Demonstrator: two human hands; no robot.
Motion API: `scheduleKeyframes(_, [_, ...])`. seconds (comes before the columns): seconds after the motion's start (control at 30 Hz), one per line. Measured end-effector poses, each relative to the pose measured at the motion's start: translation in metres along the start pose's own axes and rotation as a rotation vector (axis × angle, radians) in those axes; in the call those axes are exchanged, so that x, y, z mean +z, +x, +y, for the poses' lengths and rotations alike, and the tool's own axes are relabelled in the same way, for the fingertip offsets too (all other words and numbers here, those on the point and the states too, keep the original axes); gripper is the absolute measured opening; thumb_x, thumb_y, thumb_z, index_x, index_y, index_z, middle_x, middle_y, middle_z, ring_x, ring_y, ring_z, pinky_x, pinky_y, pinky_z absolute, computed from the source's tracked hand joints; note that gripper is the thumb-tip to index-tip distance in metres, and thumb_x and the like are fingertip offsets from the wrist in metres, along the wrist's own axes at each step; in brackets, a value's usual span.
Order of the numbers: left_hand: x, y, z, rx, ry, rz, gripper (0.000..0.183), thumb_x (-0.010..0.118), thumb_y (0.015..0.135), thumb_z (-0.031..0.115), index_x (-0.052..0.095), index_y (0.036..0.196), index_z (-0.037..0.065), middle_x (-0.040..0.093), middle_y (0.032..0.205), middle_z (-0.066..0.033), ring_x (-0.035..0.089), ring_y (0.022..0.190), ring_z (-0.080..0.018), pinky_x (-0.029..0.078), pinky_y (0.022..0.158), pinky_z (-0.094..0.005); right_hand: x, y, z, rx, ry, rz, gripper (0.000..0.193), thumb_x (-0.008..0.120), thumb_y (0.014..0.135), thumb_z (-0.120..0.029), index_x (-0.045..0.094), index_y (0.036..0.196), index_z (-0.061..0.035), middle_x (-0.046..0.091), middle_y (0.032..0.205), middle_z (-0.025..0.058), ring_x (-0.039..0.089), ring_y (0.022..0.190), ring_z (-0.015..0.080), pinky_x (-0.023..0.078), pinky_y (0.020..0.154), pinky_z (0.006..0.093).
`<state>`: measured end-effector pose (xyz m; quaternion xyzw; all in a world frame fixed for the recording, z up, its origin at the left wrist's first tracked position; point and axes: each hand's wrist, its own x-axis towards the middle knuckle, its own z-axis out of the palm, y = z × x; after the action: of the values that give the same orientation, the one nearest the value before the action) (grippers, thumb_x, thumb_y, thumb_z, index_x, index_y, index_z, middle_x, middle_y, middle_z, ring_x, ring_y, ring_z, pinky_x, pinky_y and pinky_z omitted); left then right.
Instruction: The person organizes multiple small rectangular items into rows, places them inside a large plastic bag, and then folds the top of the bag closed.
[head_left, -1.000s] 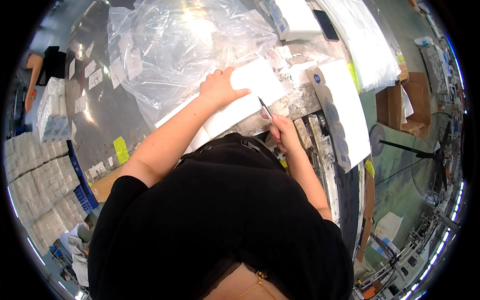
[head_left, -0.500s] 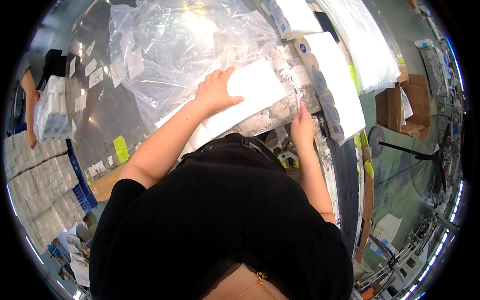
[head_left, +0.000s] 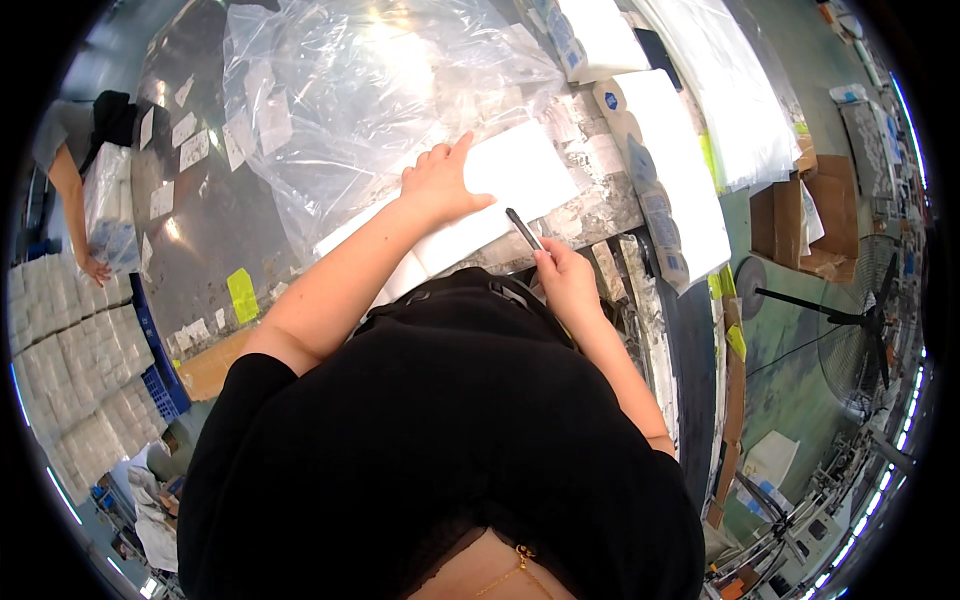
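So the slim pen-like tool [head_left: 523, 230] is pinched near its back end by the right hand [head_left: 568, 280], with its dark tip over the near edge of the white pad [head_left: 540, 170]; whether contact is made can't be told. It should be light, stiff and a bit slick, so a hold closer to the tip would probably give more control. The left hand [head_left: 437, 188] is laid on the pad, fingers spread wide, nothing gripped. The pad looks soft, light and easily creased, so it's best pressed with a flat palm or lifted by two edges, not pinched at one corner. Past the pad's far side, crinkly clear film [head_left: 350, 110] is spread out, probably slippery. To the pad's right, a wrapped pack of rolls [head_left: 675, 170] is set, likely squashy, best taken round both sides.
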<state>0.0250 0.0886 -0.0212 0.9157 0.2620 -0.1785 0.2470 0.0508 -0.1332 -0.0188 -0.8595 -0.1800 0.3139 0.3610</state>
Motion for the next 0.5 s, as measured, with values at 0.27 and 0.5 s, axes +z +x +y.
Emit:
scheduleKeyframes(0.27, [0.005,0.003,-0.007,0.052,0.000,0.028,0.096,0.068,0.063,0.050,0.021,0.141,0.018,0.036,0.133,-0.0143,0.035,0.122,-0.0316,0.033,0.097,-0.0448,-0.007,-0.003,-0.025,0.013,-0.230,0.031,0.027,0.049,0.085,-0.025,0.061,0.101,-0.0064,0.062,0.080,0.0200,0.059,0.080,0.0370,0.046,0.072,0.0436])
scheduleKeyframes(0.5, [-0.003,0.002,-0.001,0.007,0.001,-0.053,0.098,0.068,0.061,0.049,0.020,0.141,0.019,0.035,0.133,-0.0142,0.035,0.122,-0.0317,0.032,0.096,-0.0458,-0.003,-0.004,-0.021,-0.042,-0.244,0.062,0.028,0.046,0.085,-0.022,0.060,0.103,-0.0067,0.062,0.083,0.0206,0.059,0.082,0.0374,0.046,0.074,0.0449])
